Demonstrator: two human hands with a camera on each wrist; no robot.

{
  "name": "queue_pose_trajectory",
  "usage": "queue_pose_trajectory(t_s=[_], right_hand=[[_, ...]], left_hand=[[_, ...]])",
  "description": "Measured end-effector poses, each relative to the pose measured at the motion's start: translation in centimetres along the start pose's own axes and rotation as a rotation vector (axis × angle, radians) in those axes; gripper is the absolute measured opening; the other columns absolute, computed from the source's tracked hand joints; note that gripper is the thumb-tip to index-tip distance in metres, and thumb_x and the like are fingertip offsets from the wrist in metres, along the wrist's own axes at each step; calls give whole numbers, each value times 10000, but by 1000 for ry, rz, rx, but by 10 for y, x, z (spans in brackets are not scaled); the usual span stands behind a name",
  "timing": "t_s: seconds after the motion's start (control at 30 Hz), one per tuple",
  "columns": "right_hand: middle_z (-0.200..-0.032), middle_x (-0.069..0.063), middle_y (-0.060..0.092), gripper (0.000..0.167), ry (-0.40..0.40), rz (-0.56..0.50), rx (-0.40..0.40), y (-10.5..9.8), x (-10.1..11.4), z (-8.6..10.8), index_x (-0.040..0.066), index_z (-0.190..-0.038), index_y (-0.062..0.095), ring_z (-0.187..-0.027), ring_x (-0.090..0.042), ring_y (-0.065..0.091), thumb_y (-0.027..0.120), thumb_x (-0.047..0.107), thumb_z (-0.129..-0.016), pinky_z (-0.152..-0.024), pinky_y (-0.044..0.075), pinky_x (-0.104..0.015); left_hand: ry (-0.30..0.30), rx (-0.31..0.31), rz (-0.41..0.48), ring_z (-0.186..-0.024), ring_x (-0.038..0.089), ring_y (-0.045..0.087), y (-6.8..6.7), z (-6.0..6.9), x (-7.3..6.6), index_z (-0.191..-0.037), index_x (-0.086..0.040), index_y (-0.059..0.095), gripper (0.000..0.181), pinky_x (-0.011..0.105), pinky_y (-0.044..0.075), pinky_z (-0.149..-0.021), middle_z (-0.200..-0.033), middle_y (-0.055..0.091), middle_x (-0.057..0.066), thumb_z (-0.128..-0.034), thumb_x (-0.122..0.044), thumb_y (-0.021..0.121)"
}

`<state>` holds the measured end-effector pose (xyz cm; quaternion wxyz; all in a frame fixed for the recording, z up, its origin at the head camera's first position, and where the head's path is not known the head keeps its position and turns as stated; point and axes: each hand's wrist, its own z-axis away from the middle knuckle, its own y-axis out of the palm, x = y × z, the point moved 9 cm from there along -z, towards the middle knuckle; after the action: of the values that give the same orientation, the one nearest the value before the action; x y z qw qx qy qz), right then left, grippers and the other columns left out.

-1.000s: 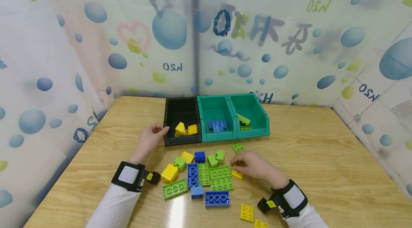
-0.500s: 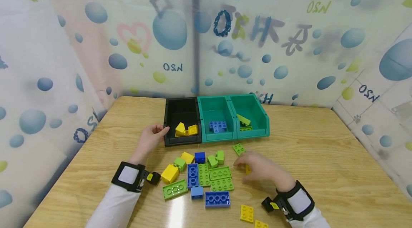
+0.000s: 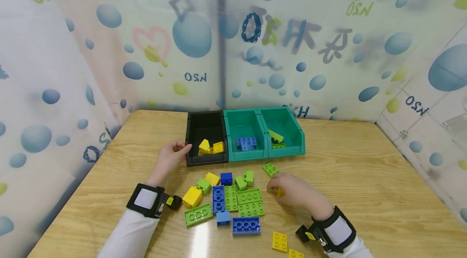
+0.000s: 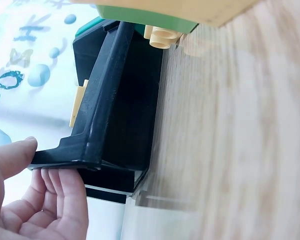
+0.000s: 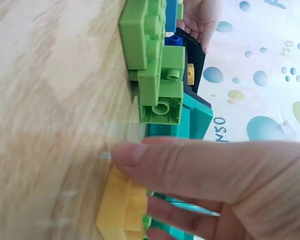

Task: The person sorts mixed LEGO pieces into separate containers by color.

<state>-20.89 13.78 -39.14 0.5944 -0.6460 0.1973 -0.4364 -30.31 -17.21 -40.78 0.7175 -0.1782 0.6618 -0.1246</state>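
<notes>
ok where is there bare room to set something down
The table is bare right of the teal bins and right hand, and left of the black bin, beyond the left hand. In front of the bins it's crowded with blocks.

We see a wood-grain table [image 3: 365,169] carrying a black bin [image 3: 204,122] and two teal bins [image 3: 243,122], side by side near its far edge. Closer to us lie green bricks [image 3: 251,208], blue bricks [image 3: 246,225] and yellow bricks [image 3: 279,242] — some touching, some apart — with one flat green piece [image 3: 269,168] near the bins.
</notes>
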Motion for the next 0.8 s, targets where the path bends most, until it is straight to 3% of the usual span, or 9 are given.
queue_pose_trajectory(t_s=[0.2,0.47,0.7,0.8], right_hand=[[-1028,-55,639,308,117,6,6,-1,-6,4,66,-998,683,-966,-237,596,765,-2,-710,-862,502,-424],[-970,-14,607,247,163,-44,31,5,-12,2,84,-950,679,-879,-162,571,750,-10,-733,-817,509,-390],[-884,-11,583,250,315,-103,23,5,-23,7,79,-917,659,-797,-155,516,783,21,-707,-766,490,-379],[-858,-10,578,232,302,-102,22,3,-23,7,82,-899,649,-777,-158,499,773,24,-713,-729,476,-362]], left_hand=[[-12,0,2,-801,176,490,0,0,0,-1025,-20,526,298,316,531,-808,-902,485,71,-951,-306,567],[0,4,4,-831,180,493,1,0,0,-1031,-8,517,303,332,537,-813,-911,486,77,-949,-295,572],[-11,4,2,-822,179,493,1,-1,3,-1032,-9,517,312,329,537,-816,-915,491,79,-946,-304,575],[-5,1,3,-825,180,497,1,0,2,-1028,-9,520,308,324,536,-807,-911,495,79,-946,-300,577]])
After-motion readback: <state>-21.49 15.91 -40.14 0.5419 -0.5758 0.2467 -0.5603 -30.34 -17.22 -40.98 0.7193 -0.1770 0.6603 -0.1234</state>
